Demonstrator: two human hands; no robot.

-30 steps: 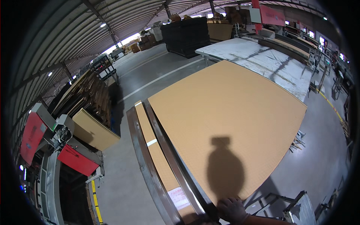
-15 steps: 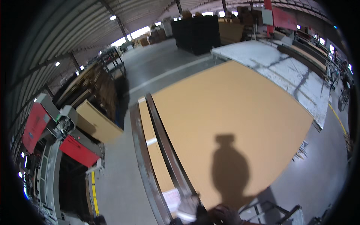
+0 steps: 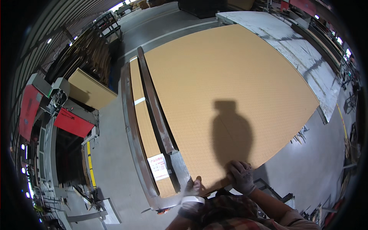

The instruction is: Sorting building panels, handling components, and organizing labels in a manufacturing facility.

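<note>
A large brown cardboard sheet (image 3: 199,84) lies flat in front of me. My gloved right hand (image 3: 241,177) is closed at its near edge, with the fingers curled over the top. At the near left corner is my gloved left hand (image 3: 191,188), its thumb up beside the sheet and its other fingers partly hidden. A white ring (image 3: 193,199), like a tape roll, sits round my left wrist. Left of the sheet, a narrow stack of cardboard strips (image 3: 145,130) lies between two brown metal bars (image 3: 132,130). White bands and a printed white label (image 3: 158,167) are on the strips.
A worn white tabletop (image 3: 287,46) adjoins the sheet at the far right. Red and grey machinery (image 3: 74,122) stands on the left, near an upright cardboard panel (image 3: 90,90) and stacked dark boards (image 3: 82,55). A yellow floor line (image 3: 91,165) runs beside the machinery.
The view has tilted down, so the sheet and bars sit higher in it. Both hands and my forearms now show plainly; the right hand has come onto the sheet's near edge.
</note>
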